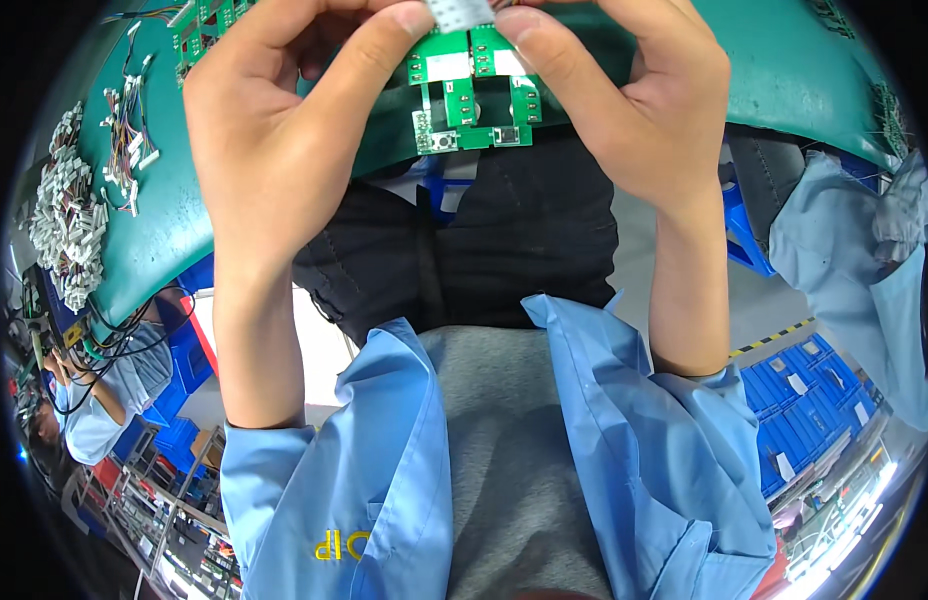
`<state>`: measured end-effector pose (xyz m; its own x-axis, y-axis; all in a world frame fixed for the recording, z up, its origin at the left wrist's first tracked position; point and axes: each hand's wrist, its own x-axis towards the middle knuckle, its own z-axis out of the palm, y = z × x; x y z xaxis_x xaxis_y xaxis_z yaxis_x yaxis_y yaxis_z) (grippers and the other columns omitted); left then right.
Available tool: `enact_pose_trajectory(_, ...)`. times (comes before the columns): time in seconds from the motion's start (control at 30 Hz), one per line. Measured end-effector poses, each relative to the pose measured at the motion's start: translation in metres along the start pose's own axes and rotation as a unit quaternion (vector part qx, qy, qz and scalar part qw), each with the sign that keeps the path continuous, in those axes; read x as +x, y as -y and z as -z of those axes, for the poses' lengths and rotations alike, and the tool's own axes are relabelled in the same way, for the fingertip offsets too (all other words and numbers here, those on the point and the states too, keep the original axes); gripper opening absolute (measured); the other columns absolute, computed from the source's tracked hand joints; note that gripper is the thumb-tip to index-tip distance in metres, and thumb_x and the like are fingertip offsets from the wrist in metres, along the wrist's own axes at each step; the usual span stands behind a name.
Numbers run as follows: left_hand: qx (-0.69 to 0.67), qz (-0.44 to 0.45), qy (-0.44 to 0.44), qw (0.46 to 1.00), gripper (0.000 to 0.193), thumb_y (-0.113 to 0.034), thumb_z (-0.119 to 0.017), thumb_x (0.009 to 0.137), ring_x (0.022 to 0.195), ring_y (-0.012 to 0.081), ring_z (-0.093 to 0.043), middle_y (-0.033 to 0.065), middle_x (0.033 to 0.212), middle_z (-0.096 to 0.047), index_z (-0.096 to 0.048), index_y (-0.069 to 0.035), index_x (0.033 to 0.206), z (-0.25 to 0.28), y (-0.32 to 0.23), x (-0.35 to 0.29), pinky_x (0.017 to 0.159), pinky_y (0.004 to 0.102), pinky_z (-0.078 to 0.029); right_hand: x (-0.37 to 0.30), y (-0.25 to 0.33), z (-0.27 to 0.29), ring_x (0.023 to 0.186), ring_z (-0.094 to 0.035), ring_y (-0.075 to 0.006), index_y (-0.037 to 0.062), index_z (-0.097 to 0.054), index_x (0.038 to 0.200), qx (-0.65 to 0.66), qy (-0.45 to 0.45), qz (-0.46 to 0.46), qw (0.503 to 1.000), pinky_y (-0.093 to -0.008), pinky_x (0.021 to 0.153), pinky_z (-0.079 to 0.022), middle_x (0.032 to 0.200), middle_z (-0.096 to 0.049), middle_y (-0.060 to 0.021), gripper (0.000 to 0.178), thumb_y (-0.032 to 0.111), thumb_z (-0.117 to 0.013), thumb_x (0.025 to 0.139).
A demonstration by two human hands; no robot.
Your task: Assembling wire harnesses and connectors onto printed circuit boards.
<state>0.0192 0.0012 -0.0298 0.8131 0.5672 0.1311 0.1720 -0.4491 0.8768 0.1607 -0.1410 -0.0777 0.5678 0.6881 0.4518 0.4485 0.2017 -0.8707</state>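
Hands, bare, two: the left hand (274, 130) and the right hand (634, 110) are being held close together at the upper edge of the view, thumbs turned inward. Pale dotted block (462, 12), one, blurred: it is being pinched between the hands, the left thumb being pressed at its left side and the right thumb at its right; the fingers behind are being partly hidden, so how far they are closed cannot be told. Green circuit board (459, 103), one, openwork, with white patches and small mounted parts: it is being displayed directly below the block, between the thumbs, its lower end being extended past the near edge of the green mat (184, 170); whether it is being joined to the block cannot be told. On the mat, left: wire harnesses (132, 130) with white plugs are being kept beside a heap of white connectors (66, 220), further green boards (192, 38) being placed beyond. Clothing: black trousers (484, 265) and a light-blue jacket (384, 480) are being worn over a grey shirt (494, 430). Surroundings: blue bins (804, 405) are being stored at lower right, near striped tape (772, 340); a co-worker in light blue (114, 410) is being glimpsed far left.
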Motion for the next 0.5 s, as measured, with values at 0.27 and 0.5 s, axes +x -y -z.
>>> enact_pose_trajectory(0.27, -0.062, 0.018, -0.013, 0.998, 0.02, -0.005, -0.075, 0.094, 0.088, 0.0132, -0.065, 0.0093, 0.106, -0.073, -0.072, 0.004, 0.112, -0.0028, 0.0048, -0.0001, 0.08, 0.0204, -0.05, 0.0052, 0.0028, 0.0035, 0.084, -0.057, -0.0212, 0.0011, -0.072, 0.094, -0.037, 0.033, 0.037, 0.998, -0.0304, 0.08, -0.044, 0.101, -0.064, -0.0101, 0.012, -0.001, -0.071, 0.082)
enact_pose_trajectory(0.5, 0.033, -0.129, 0.01, 0.991, 0.019, -0.002, -0.076, 0.091, 0.093, 0.0169, -0.065, 0.0107, 0.105, -0.072, -0.071, 0.005, 0.109, 0.0024, 0.0084, 0.0038, 0.083, 0.0227, -0.05, 0.0096, 0.0035, 0.0014, 0.088, -0.056, -0.0202, 0.0055, -0.071, 0.09, 0.048, -0.015, 0.038, 0.998, -0.0344, 0.09, -0.039, 0.098, -0.065, -0.0059, 0.011, 0.001, -0.072, 0.08)
